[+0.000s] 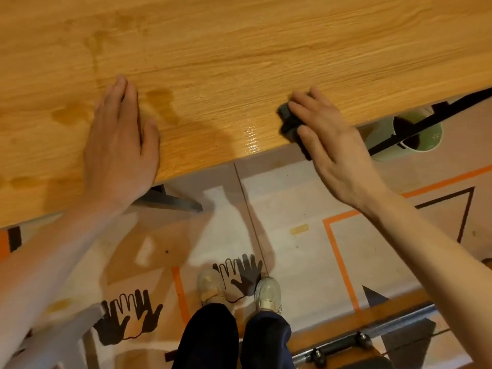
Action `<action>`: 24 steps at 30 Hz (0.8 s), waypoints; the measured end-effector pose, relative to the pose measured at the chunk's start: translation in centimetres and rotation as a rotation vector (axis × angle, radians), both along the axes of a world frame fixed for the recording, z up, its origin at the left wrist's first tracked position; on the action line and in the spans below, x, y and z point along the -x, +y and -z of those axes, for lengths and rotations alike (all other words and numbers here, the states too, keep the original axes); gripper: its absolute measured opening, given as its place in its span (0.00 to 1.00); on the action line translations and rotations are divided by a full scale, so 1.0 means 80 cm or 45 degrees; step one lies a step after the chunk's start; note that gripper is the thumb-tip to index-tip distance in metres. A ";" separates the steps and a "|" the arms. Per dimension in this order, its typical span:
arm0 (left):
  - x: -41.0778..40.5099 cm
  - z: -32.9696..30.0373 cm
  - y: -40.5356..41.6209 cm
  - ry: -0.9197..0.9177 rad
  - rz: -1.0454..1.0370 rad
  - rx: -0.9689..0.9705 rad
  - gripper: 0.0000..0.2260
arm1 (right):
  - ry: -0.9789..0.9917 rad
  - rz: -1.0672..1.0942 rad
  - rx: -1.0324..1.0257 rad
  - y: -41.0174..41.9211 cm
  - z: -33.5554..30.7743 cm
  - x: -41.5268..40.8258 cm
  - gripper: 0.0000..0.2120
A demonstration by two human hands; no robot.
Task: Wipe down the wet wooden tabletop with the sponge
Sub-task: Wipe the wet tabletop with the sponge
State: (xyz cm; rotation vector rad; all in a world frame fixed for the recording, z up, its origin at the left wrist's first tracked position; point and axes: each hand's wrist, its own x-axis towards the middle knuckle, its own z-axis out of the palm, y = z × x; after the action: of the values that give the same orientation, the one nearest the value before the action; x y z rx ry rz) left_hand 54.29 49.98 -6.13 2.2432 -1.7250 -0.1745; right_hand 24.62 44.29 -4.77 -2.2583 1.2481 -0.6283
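1. Head view. Two forearms, bare, reach forward from the bottom corners; between them, lower down, two dark trouser legs [231, 339] and two pale shoes [267, 292] stand on the patterned floor [292, 209].
2. Floor print: orange lines, dark triangles, and two pairs of hand silhouettes [127, 318], one pair by the shoes, one to the left.
3. One wooden surface [239, 49] fills the upper half, its near edge running diagonally. Darker wet patches [159, 97] lie near the left hand; a glossy wet streak [251, 137] sits at the near edge between the hands.
4. One green cup-like container [423, 134] shows below the surface's right edge, crossed by a black bar [426, 121]. Part of a white chair frame [66, 336] sits at lower left; metal hardware [343, 344] at lower right.
5. Left hand [119, 137]: open and flat, fingers together, palm pressed on the surface, holding nothing.
6. Right hand [330, 139]: fingers spread and extended, pressing down on one dark sponge [288, 121] at the near edge of the surface. Sponge largely covered by the hand.
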 end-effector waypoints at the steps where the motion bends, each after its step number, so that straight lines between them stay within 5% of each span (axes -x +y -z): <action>1: 0.001 0.000 0.000 -0.002 -0.010 -0.006 0.26 | 0.035 -0.147 0.038 0.006 0.005 -0.005 0.20; 4: 0.003 0.001 0.002 0.022 -0.046 -0.016 0.25 | 0.150 -0.465 0.172 -0.001 0.013 0.017 0.21; 10: 0.004 0.005 0.002 0.011 -0.068 0.027 0.25 | 0.102 -0.176 0.345 -0.020 0.028 0.081 0.19; 18: 0.000 0.003 0.004 -0.005 -0.058 0.025 0.24 | -0.166 -0.351 0.562 0.043 0.065 -0.092 0.17; 21: -0.001 0.002 0.006 0.010 -0.049 -0.001 0.25 | -0.005 -0.510 0.614 0.020 0.055 -0.056 0.17; 24: 0.004 0.001 0.008 0.032 -0.048 0.004 0.25 | 0.075 -0.390 0.592 -0.002 0.044 0.020 0.17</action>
State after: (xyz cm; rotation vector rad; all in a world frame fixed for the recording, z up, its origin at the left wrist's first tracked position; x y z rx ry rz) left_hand 53.94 50.64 -6.24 2.2600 -1.6679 -0.1901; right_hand 23.01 44.10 -8.30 -2.7918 0.8088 -0.8008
